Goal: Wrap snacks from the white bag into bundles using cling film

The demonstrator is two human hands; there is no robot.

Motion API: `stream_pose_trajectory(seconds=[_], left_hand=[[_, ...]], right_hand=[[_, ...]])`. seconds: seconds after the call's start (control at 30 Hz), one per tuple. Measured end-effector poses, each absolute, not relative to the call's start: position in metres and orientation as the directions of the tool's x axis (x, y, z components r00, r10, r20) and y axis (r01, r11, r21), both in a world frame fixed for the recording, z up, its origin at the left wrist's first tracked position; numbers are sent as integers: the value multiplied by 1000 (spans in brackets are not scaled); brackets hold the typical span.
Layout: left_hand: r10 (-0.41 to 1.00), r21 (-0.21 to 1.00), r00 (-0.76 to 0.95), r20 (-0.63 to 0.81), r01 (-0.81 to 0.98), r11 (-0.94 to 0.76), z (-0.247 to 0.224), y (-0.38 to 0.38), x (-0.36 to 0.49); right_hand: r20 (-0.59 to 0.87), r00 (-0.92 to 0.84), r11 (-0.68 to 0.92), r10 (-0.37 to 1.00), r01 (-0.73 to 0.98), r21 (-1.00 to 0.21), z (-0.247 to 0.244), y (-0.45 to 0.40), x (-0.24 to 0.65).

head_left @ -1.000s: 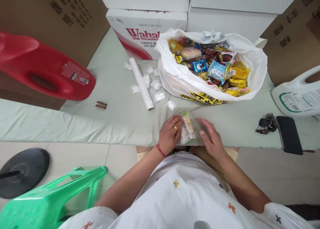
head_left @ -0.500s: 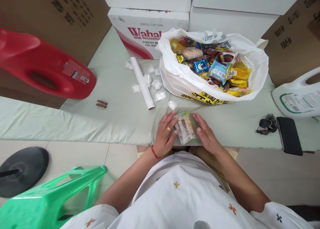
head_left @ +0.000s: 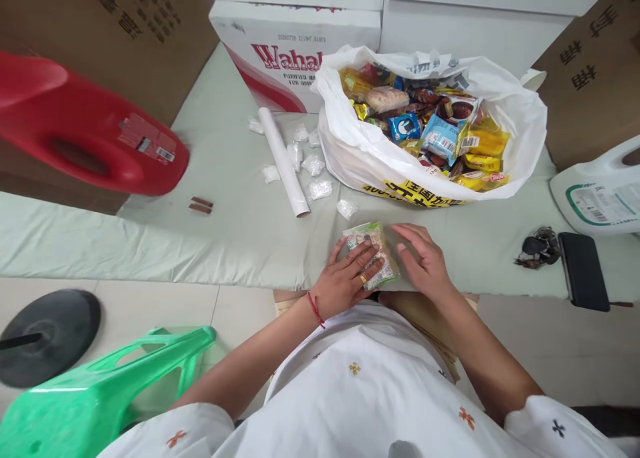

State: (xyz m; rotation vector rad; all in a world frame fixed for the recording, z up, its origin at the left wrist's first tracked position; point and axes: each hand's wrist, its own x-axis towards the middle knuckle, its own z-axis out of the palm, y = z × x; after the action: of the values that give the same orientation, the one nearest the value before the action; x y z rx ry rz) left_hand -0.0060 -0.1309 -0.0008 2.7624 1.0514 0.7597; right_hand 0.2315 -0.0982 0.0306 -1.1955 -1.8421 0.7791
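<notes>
A packaged snack (head_left: 384, 246) in a clear wrapper with green edging lies near the front edge of the cloth-covered table. Across its top rests my left hand (head_left: 350, 275), fingers stretched out and partly hiding the snack. My right hand (head_left: 424, 258) is just right of the package, apart from it, holding nothing, with thumb and fingers spread. A small crumpled clear-plastic bundle (head_left: 347, 209) sits just beyond the snack. Behind it, a white plastic bag (head_left: 350, 165) stands open, filled with several wrapped snacks.
A white roll (head_left: 284, 165) lies among several plastic bundles (head_left: 320, 190). Two brown strips (head_left: 201, 209) and a red jug (head_left: 165, 171) are left. Keys (head_left: 537, 248), a black phone (head_left: 584, 271) and a white jug (head_left: 575, 178) are right. Boxes (head_left: 300, 31) line the back; a green stool (head_left: 90, 391) stands below.
My left hand has moved right, from beside the snack onto its top. My right hand has shifted slightly right, away from the package.
</notes>
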Motion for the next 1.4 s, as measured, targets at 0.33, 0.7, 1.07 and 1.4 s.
stream_pose_trajectory(seconds=[0.33,0.7,1.07,1.4], left_hand=[[709,250,466,530,713,-655,-11,-145,-3],[792,431,447,415,671,-604,-13,-137,-2],[998,983,1,-69,171,68,48,-132,-6],[893,743,70,-444,-529,411,51,-120,15]], right_hand=[[323,-536,603,780,505,-617,33,-48,180],[95,-660,420,745,354,-836,35,-93,220],[-13,-384,-55,923,-98,-994,26,-90,235],[-438,-193,-463,878,-112,-879,24,-105,202]])
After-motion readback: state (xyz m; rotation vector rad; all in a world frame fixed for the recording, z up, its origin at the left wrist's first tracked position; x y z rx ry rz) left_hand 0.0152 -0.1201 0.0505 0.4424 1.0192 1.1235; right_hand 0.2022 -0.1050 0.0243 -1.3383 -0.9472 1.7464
